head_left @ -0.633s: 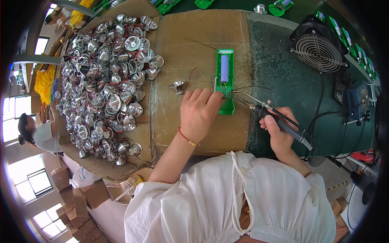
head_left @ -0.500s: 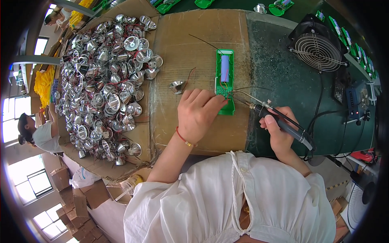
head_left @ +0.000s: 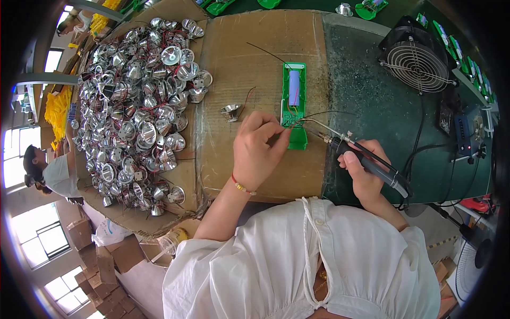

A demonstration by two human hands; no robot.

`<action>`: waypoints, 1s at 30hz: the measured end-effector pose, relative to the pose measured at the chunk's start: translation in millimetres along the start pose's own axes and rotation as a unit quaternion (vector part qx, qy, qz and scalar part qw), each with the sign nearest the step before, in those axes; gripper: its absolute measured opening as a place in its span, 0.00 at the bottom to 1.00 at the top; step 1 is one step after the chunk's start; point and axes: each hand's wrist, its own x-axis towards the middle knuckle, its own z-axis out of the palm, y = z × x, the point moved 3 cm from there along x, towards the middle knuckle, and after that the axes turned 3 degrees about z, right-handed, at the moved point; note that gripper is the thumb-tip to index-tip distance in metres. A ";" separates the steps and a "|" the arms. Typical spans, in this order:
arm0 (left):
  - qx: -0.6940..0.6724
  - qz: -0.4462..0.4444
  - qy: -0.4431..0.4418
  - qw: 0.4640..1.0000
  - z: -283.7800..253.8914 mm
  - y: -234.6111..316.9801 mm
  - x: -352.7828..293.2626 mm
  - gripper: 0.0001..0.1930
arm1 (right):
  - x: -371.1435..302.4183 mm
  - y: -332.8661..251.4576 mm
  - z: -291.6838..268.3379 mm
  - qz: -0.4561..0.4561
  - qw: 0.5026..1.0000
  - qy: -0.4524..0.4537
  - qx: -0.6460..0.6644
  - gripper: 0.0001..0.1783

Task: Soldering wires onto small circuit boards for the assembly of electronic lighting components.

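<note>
A green plastic casing (head_left: 298,141) lies on the cardboard in front of me, holding a lilac cylindrical battery cell (head_left: 294,89) and a small green circuit board (head_left: 291,122) with thin wires. At the board's left side my left hand (head_left: 256,146) is closed, thumb and fingertips pinching a thin red wire (head_left: 292,126). My right hand (head_left: 366,178) grips a soldering iron (head_left: 376,169) by its dark handle. A thin metal feed tube (head_left: 325,126) runs along the iron, its curved end over the board. The iron's tip is close to the board; contact cannot be made out.
A single silver reflector (head_left: 230,112) with wires sits left of the casing. Many more reflectors (head_left: 146,133) fill a cardboard box at the left. To the right stand a fan with a wire guard (head_left: 417,66) and a blue control box (head_left: 467,133) with cables. Other people are at far left.
My left hand has drawn back slightly left from the board, with the red wire now showing at its fingertips. The iron has shifted a little left. The casing has moved very slightly.
</note>
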 end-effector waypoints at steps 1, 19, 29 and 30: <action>-0.001 0.000 -0.001 1.000 0.6 -0.2 0.1 0.04 | 0.2 0.5 0.2 0.001 1.000 0.001 -0.001 0.10; -0.050 -0.054 -0.007 0.997 3.4 -3.3 -0.2 0.04 | -4.1 -3.2 2.4 0.011 0.999 0.026 0.017 0.10; -0.042 -0.026 0.007 0.999 2.0 -3.1 0.9 0.04 | -0.5 -6.3 -0.4 -0.014 1.000 0.013 0.010 0.10; -0.039 -0.020 0.009 0.999 1.1 -1.7 1.1 0.04 | -0.2 -6.8 -2.5 -0.020 1.000 0.018 0.011 0.10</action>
